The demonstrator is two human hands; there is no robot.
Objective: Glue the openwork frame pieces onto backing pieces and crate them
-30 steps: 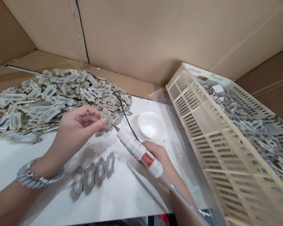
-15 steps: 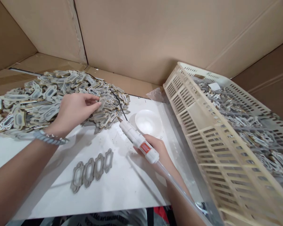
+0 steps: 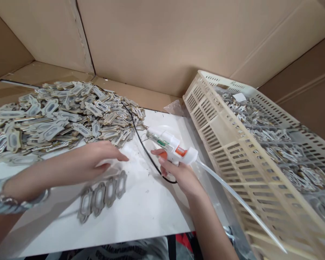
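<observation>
My right hand (image 3: 176, 168) grips a white hot glue gun (image 3: 165, 142) with an orange trigger. Its nozzle points left, toward the heap, and a long translucent glue stick (image 3: 241, 198) trails from its back end. Over the white table, my left hand (image 3: 100, 159) reaches right with thumb and index finger apart; I see nothing between them, though the hand is slightly blurred. Just below it lies a row of several grey frame-shaped plates (image 3: 99, 198), side by side. A large heap of similar plates (image 3: 67, 112) spreads behind the left hand.
A cream plastic crate (image 3: 233, 144) with bundled white-edged pieces (image 3: 281, 151) stands at right. A black cord (image 3: 144, 148) runs from the heap past the glue gun. Behind the gun is a white dish (image 3: 176, 131), partly hidden. Cardboard walls (image 3: 141, 43) enclose the table (image 3: 141, 216).
My left hand has left the heap, coming nearer above the plate row. My right hand has turned the glue gun, bringing it more level, now in front of the dish.
</observation>
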